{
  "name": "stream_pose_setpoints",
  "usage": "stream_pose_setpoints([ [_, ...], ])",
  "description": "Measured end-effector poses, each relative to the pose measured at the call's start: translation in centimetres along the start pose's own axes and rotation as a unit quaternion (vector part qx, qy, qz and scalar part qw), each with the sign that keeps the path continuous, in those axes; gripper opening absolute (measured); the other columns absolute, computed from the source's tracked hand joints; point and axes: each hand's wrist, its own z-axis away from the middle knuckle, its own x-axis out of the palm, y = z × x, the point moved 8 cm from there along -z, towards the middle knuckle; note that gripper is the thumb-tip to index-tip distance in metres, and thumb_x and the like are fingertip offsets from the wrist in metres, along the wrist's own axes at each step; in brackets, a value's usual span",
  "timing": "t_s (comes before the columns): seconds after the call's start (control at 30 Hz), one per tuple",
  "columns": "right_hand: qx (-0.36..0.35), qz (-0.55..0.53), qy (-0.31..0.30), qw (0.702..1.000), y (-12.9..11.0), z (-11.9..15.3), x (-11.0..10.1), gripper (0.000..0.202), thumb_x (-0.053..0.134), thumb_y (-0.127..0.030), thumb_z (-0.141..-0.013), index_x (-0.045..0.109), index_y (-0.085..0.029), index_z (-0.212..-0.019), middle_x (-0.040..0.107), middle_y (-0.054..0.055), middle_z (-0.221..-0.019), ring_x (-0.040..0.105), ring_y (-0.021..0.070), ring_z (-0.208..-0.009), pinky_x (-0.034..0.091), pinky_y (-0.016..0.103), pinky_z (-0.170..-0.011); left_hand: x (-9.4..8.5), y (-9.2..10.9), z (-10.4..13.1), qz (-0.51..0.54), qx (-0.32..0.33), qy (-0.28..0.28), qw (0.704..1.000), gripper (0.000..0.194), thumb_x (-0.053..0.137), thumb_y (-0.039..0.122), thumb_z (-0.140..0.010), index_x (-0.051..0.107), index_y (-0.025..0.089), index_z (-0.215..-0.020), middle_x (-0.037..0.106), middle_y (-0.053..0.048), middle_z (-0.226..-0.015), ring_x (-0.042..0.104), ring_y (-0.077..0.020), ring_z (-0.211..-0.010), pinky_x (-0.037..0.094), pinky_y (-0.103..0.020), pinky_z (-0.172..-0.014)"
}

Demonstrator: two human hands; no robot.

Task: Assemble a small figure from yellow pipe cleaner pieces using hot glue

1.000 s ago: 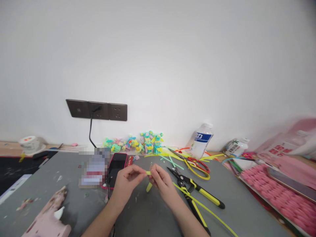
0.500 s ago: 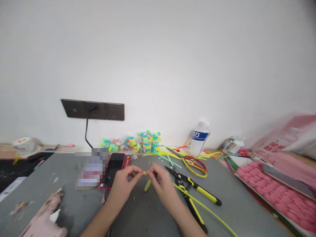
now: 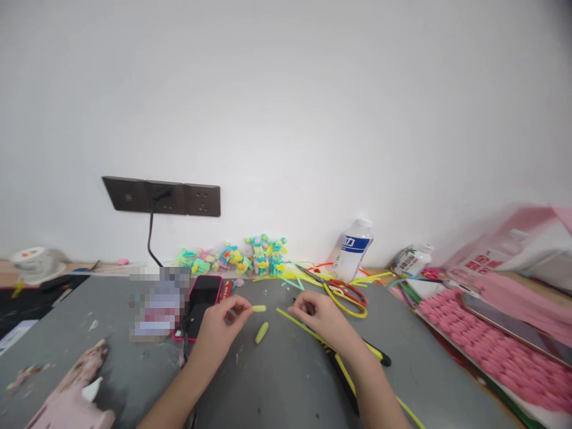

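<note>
Short yellow piece (image 3: 258, 308) pinched in left grip (image 3: 222, 325); right grip (image 3: 319, 316) clenched on long yellow strip (image 3: 304, 329), bare mat (image 3: 277, 387) between.

Single view from the camera on my head, facing forward and slightly down over the grey table (image 3: 286, 381) toward the white wall (image 3: 286, 107). My left hand (image 3: 218, 328) and right hand (image 3: 324, 319) lie close below the lens; the wall socket strip (image 3: 161, 195) sits farther off, at mid-frame.

Grey table (image 3: 277, 387): phone (image 3: 200, 304), pliers (image 3: 357, 357), bottle (image 3: 351, 250).
</note>
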Motion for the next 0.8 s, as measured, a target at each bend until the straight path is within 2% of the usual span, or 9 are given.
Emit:
stream_pose_setpoints([
  [0.1, 0.000, 0.016, -0.006, 1.000, 0.6, 0.1, 0.8, 0.007, 0.070, -0.022, -0.070, 0.066, -0.017, -0.067, 0.054, -0.002, -0.061, 0.048, 0.0126, -0.057, 0.032, 0.022, -0.053, -0.1, -0.2, -0.1, 0.012, -0.002, 0.006, 1.000, 0.016, 0.058, 0.032, -0.078, 0.067, 0.020, -0.071, 0.072, -0.001, -0.071, 0.064, -0.0185, -0.068, 0.048, -0.025, -0.063],
  [0.2, -0.017, 0.013, -0.003, 1.000, 0.4, 0.0, 1.5, 0.006, 0.070, -0.015, -0.066, 0.066, -0.018, -0.062, 0.054, -0.002, -0.062, 0.049, 0.0132, -0.057, 0.033, 0.023, -0.055, -0.2, -0.3, -0.1, 0.024, -0.005, 0.010, 1.000, 0.015, 0.060, 0.032, -0.077, 0.069, 0.020, -0.071, 0.074, -0.002, -0.073, 0.066, -0.0201, -0.071, 0.049, -0.027, -0.065],
  [0.3, -0.033, 0.001, 0.015, 0.999, -0.2, -0.2, 1.3, 0.010, 0.064, -0.016, -0.072, 0.066, -0.018, -0.062, 0.056, 0.000, -0.063, 0.050, 0.0145, -0.058, 0.036, 0.025, -0.056, -0.2, -0.1, -0.1, 0.027, -0.001, 0.010, 1.000, 0.013, 0.062, 0.029, -0.075, 0.070, 0.021, -0.070, 0.075, -0.002, -0.073, 0.067, -0.0203, -0.070, 0.050, -0.027, -0.064],
  [0.47, -0.039, -0.033, 0.067, 0.996, -1.5, -0.4, 0.2, 0.024, 0.050, -0.031, -0.090, 0.067, -0.018, -0.079, 0.063, 0.004, -0.069, 0.053, 0.0167, -0.061, 0.039, 0.028, -0.061, 0.2, -0.1, -0.1, 0.026, 0.003, -0.007, 1.000, 0.012, 0.062, 0.027, -0.075, 0.071, 0.021, -0.072, 0.075, -0.002, -0.074, 0.068, -0.0195, -0.069, 0.050, -0.026, -0.065],
  [0.57, -0.046, -0.095, 0.031, 0.994, -2.8, -0.3, 1.4, 0.023, 0.047, -0.033, -0.092, 0.064, -0.018, -0.099, 0.061, 0.000, -0.060, 0.048, 0.0138, -0.051, 0.036, 0.025, -0.054, 0.5, -0.6, 0.0, 0.023, -0.004, -0.021, 1.000, 0.013, 0.061, 0.028, -0.077, 0.071, 0.020, -0.074, 0.075, -0.003, -0.074, 0.067, -0.0189, -0.069, 0.051, -0.027, -0.066],
  [0.63, -0.053, -0.153, -0.001, 0.987, -3.8, 0.0, 2.3, 0.020, 0.048, -0.031, -0.093, 0.057, -0.019, -0.106, 0.062, -0.003, -0.061, 0.049, 0.0132, -0.052, 0.036, 0.024, -0.055, 0.7, -0.7, 0.0, 0.019, -0.005, -0.028, 0.999, 0.013, 0.060, 0.027, -0.077, 0.070, 0.019, -0.074, 0.074, -0.003, -0.073, 0.067, -0.0185, -0.068, 0.051, -0.027, -0.066],
  [0.7, -0.058, -0.186, -0.011, 0.981, -4.6, 0.2, 2.7, 0.012, 0.049, -0.030, -0.093, 0.053, -0.020, -0.098, 0.062, -0.003, -0.065, 0.053, 0.0133, -0.057, 0.037, 0.023, -0.058, 0.8, -0.5, 0.0, 0.016, 0.000, -0.030, 0.999, 0.011, 0.060, 0.026, -0.076, 0.069, 0.019, -0.074, 0.072, -0.002, -0.072, 0.066, -0.0178, -0.066, 0.050, -0.026, -0.064],
  [0.8, -0.072, -0.146, 0.010, 0.987, -5.0, 0.3, 2.6, 0.012, 0.053, -0.026, -0.090, 0.052, -0.020, -0.080, 0.057, -0.003, -0.065, 0.049, 0.0128, -0.058, 0.034, 0.022, -0.056, 0.7, -0.2, -0.1, 0.017, 0.003, -0.026, 0.999, 0.008, 0.060, 0.024, -0.075, 0.067, 0.020, -0.073, 0.071, -0.001, -0.071, 0.065, -0.0175, -0.065, 0.050, -0.026, -0.062],
])
